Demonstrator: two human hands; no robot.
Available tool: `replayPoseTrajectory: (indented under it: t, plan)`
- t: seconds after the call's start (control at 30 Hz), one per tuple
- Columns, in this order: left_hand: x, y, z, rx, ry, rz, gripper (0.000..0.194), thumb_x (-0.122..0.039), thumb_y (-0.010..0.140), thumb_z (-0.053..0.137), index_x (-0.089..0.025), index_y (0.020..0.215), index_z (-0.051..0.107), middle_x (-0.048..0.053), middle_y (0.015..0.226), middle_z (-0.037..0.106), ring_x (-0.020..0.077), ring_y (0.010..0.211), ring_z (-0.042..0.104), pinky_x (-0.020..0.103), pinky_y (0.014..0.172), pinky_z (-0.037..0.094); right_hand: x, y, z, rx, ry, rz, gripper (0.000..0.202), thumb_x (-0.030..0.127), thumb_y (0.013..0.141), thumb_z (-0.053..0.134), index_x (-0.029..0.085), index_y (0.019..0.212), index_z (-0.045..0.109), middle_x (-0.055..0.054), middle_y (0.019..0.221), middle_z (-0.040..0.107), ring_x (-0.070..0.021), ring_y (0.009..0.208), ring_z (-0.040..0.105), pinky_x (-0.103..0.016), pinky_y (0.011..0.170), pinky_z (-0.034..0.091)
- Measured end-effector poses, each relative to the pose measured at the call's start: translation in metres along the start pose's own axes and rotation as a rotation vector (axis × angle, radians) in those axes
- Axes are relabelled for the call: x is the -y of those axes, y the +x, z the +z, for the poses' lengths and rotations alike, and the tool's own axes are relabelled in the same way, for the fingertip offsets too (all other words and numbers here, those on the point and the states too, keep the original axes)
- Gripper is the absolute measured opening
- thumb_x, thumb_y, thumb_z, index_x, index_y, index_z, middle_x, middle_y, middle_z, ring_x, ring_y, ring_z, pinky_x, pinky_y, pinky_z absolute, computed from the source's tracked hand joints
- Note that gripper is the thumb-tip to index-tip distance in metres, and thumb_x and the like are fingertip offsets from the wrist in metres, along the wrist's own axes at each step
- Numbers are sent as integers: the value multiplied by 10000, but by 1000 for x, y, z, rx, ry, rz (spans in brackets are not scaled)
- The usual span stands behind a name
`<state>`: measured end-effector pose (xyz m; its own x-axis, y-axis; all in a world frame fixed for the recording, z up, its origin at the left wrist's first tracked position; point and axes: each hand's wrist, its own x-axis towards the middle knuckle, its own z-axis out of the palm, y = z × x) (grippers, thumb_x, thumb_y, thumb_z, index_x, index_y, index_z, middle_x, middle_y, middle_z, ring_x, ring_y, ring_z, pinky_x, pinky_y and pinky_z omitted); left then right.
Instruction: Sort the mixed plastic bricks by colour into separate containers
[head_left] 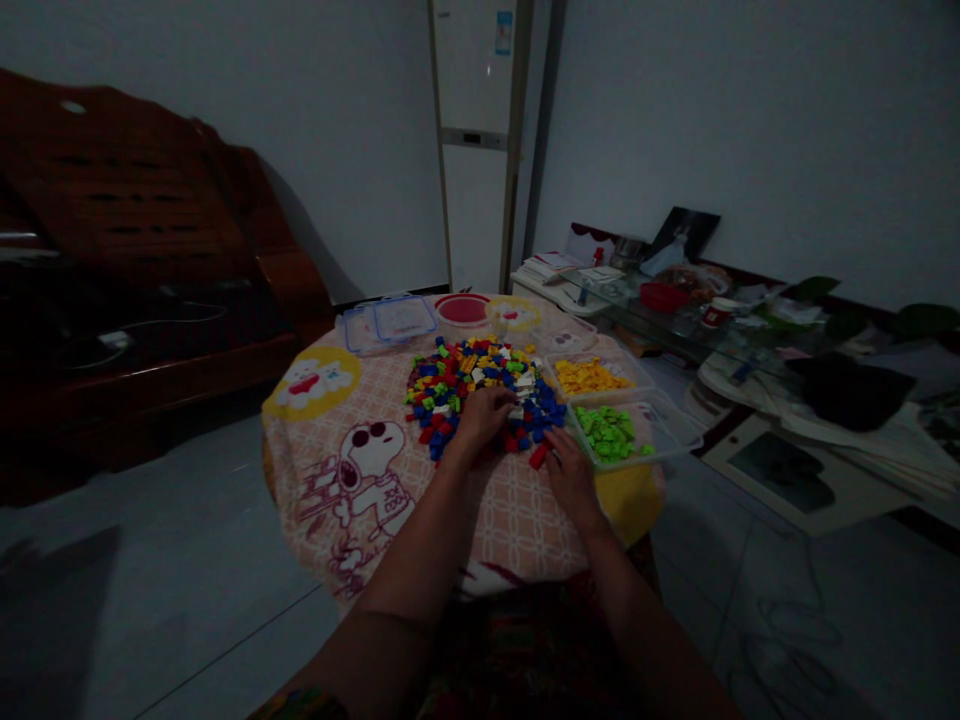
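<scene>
A pile of mixed coloured building blocks (465, 375) lies on the round table with a patterned cloth (517, 515). My left hand (486, 412) reaches over the front of the pile, its fingers bent together; what they hold, if anything, is too small to tell. At the pile's right front edge is my right hand (568, 465), its fingertips at a red block (538, 456); whether it grips the block cannot be made out. Beside it, one clear container (660, 455) has green blocks (606, 433). Behind that, another container (646, 378) has yellow blocks (589, 376).
Clear lids with blue edges (405, 318) and a round red dish (463, 310) lie at the table's back. A wooden bench (150, 220) stands left. On the right, a glass shelf (637, 305) bears papers, a red bowl (664, 297) and a cup (718, 312).
</scene>
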<state>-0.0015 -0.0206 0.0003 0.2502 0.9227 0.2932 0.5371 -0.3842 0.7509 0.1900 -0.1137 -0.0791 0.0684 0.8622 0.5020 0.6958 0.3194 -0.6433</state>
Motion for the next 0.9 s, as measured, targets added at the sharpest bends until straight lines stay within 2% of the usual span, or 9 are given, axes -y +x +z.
replayPoseTrajectory:
  t: [0.13,0.2,0.37,0.47,0.57,0.7,0.9]
  plan:
    - [19,-1,-34,-81,303,-167,263,-150,811,610,-201,984,801,68,996,787,236,956,713,321,896,519,1,0,-2,-9,10,5,426,188,911,474,212,1272,699,-112,1383,645,-255,1300,582,-490,1162,430]
    - [26,-2,-44,-52,416,-233,258,-147,786,624,-223,943,813,60,991,791,244,970,710,304,870,513,0,0,-2,-10,9,7,429,185,906,474,208,1269,701,-118,1378,647,-262,1301,580,-500,1162,428]
    - [30,-6,-49,176,525,-245,314,-110,706,657,-275,914,823,31,956,797,227,924,710,265,791,500,-4,0,-2,10,-3,14,426,195,916,468,191,1274,699,-128,1390,639,-258,1289,589,-486,1162,429]
    - [27,-8,-46,221,567,-226,363,-68,683,626,-253,926,822,60,966,791,240,936,711,270,783,497,-5,0,-1,12,-10,11,428,192,918,459,167,1272,699,-145,1388,637,-256,1291,588,-482,1168,423]
    - [25,-8,-45,199,558,-222,331,-86,701,630,-228,936,816,79,961,785,242,930,710,276,794,499,-5,0,-1,3,-8,9,424,193,919,461,165,1267,701,-144,1383,640,-257,1297,582,-483,1165,426]
    - [27,-7,-46,103,462,-203,228,-147,750,661,-188,923,804,88,964,779,240,930,709,284,827,502,-3,0,-1,0,2,3,427,190,916,468,187,1276,697,-129,1387,641,-254,1299,583,-483,1159,435]
    - [18,-7,-34,-12,150,-161,239,-202,811,653,-158,1005,787,75,974,786,221,894,714,296,833,524,-1,0,0,1,-6,9,429,191,907,468,184,1265,703,-137,1378,645,-262,1286,592,-488,1148,446]
